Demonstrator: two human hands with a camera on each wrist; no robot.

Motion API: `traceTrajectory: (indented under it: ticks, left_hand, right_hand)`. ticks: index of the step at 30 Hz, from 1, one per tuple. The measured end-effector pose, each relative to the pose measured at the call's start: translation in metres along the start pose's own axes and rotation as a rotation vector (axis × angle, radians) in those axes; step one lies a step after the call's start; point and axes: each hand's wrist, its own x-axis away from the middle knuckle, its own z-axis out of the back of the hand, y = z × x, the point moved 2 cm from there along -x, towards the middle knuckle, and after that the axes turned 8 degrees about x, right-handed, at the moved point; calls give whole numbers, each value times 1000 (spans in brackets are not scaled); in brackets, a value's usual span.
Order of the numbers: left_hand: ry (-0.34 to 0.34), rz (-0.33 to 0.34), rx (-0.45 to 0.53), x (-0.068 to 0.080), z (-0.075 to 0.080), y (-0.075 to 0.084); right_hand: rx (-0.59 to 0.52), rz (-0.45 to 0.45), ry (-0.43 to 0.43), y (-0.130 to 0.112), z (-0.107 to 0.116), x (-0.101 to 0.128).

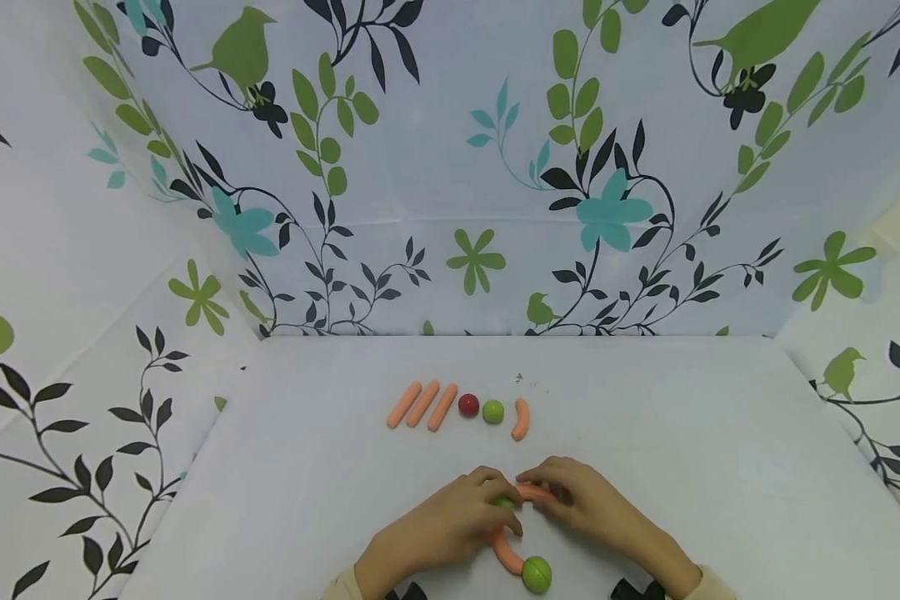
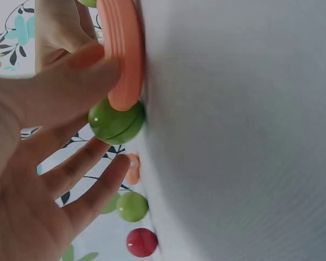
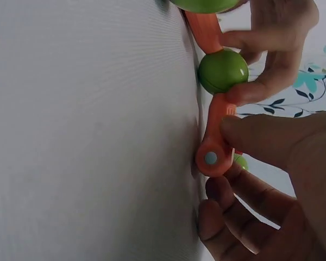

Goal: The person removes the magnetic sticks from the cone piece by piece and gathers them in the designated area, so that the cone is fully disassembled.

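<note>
Both hands work on a joined chain of orange rods and green balls on the white table. My left hand (image 1: 461, 517) holds the chain's middle green ball (image 3: 224, 72), its thumb on the end of a curved orange rod (image 2: 124, 49) and a finger on the ball's far side. This rod runs down to another green ball (image 1: 537, 575) nearest me. My right hand (image 1: 588, 504) pinches a second curved orange rod (image 3: 217, 128) between thumb and fingers. One end of that rod meets the middle ball; the free end shows a silver disc (image 3: 211, 158).
Behind the hands lie several loose pieces in a row: straight orange rods (image 1: 423, 405), a red ball (image 1: 468, 406), a green ball (image 1: 493, 412) and a curved orange rod (image 1: 521, 419). A patterned cloth (image 1: 412, 250) hangs beyond the white table (image 1: 307, 467).
</note>
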Motion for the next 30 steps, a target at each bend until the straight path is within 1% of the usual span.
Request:
traceTrajectory:
  ticks: [5,7,14,19,23,26,30]
  left_hand:
    - [16,2,87,-3,1,-6]
    - [19,-1,94,-3,1,-6]
    - [23,-6,46,-2,-3,-4]
    - [14,15,-14,-3,-2,0]
    - [4,44,-50,-4,-1,2]
    - [-11,71,-46,-3,-1,3]
    - [-31,95,-15,0,-1,3]
  right_hand:
    - [-11,-38,11,-1,-2,1]
    - [-4,-59,25,-2,-4,2]
    - [23,-120,60,-7,-9,2]
    - [74,-161,110,-10,-10,1]
    - [117,-188,142,-12,-11,1]
    - [128,-229,141,-13,-10,1]
    - [124,-285,122,-14,-9,1]
